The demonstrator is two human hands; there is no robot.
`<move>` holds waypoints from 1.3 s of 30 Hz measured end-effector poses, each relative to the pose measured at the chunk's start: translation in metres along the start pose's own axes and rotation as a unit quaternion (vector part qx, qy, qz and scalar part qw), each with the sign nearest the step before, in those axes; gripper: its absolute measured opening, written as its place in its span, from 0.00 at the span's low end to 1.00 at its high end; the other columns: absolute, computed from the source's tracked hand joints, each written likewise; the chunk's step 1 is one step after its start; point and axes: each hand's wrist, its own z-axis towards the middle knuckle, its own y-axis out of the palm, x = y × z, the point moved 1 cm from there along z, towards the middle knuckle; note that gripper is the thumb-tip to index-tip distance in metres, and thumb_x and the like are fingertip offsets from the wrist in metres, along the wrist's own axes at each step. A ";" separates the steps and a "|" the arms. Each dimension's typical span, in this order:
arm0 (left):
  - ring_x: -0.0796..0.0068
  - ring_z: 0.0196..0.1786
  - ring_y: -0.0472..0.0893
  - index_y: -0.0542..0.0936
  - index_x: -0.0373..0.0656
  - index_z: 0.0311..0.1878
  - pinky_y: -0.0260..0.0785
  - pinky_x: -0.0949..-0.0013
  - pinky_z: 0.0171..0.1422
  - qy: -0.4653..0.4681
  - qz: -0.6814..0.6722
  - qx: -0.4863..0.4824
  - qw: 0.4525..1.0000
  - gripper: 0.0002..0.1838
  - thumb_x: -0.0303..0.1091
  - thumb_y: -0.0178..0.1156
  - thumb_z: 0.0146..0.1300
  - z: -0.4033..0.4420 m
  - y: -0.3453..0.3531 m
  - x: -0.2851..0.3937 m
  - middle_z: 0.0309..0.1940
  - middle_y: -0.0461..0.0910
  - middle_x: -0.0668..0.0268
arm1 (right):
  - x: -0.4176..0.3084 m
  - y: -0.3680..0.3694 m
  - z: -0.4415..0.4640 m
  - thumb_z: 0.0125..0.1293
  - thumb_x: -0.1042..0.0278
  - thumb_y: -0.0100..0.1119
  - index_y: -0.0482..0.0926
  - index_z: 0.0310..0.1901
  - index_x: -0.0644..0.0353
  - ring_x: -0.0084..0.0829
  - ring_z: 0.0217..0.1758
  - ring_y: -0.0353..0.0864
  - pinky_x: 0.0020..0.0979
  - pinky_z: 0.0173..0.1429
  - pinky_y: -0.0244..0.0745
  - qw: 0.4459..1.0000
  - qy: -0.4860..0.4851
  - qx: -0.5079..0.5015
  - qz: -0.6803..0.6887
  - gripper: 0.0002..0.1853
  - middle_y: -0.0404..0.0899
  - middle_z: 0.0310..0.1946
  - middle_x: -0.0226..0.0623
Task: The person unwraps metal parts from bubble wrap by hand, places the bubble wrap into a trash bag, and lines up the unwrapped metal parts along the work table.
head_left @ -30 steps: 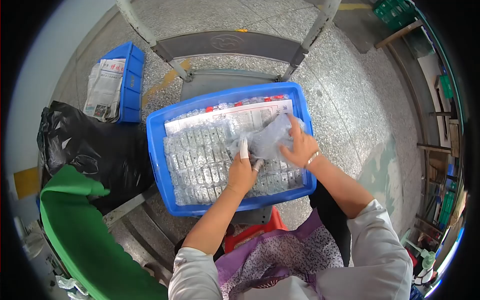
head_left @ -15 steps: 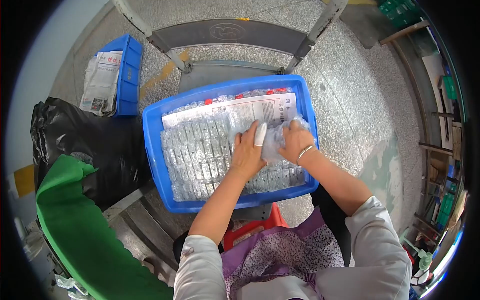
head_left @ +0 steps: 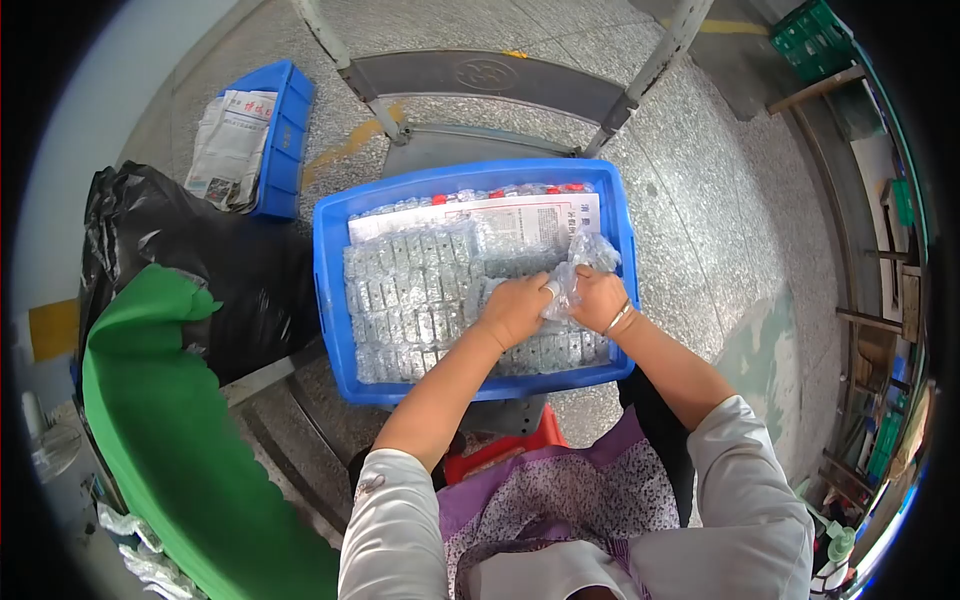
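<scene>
Compared with half a second ago, the right hand (head_left: 601,297) has shifted nearer the left hand (head_left: 517,308), whose fingers have curled inward. From the head view, both hands grip clear plastic wrapping (head_left: 563,298), bunched between them above the right part of a large blue plastic bin (head_left: 328,300). Rows of plastic-wrapped pieces (head_left: 410,290) fill its left and near parts; a printed paper sheet (head_left: 525,222) lies toward its far side. Left of the bin sits a black plastic bag (head_left: 260,290).
</scene>
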 end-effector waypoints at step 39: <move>0.51 0.41 0.80 0.79 0.40 0.34 0.73 0.53 0.44 -0.495 0.220 0.521 0.660 0.12 0.34 0.64 0.47 -0.434 -0.234 0.133 0.36 0.78 0.55 | -0.528 -0.028 0.104 0.50 0.58 0.64 0.79 0.35 0.61 0.54 0.41 0.79 0.46 0.46 0.75 0.857 -0.508 -0.049 0.072 0.15 0.81 0.36 0.51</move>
